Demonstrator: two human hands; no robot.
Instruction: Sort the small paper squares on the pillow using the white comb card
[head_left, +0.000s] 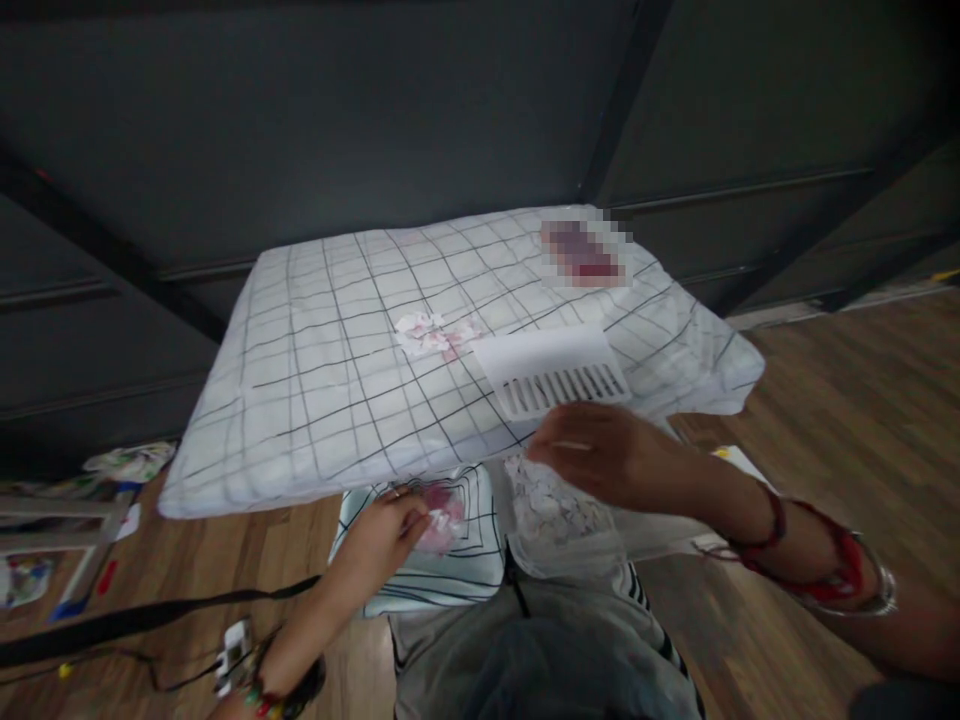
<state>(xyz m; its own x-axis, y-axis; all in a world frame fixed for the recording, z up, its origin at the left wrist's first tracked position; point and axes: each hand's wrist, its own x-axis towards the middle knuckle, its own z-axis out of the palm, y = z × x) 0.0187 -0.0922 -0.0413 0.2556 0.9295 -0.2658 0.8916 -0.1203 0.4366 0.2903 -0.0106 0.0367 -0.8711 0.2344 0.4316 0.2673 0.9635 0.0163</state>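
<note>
My left hand (397, 518) is low, over a checked cloth (420, 590) on or near my lap. Its thumb and fingertips are pinched together at a small bundle of pink and white pieces (441, 525); whether it grips one is unclear. Curled and slightly blurred, my right hand (592, 448) hovers above a clear plastic tub (570, 560) of thin white petal-like flakes (555, 505). What its fingers hold, if anything, is hidden. Just beyond it, a white slotted card (555, 370) lies on the table. A small heap of white and pinkish petal-like pieces (427, 335) sits left of the card.
The low table (315, 330) wears a white checked cover under clear plastic. A blurred-out dark and red patch (589, 255) shows at its far right. Dark panels (375, 110) stand behind. A black strap (150, 620) and a white device (234, 650) are at lower left.
</note>
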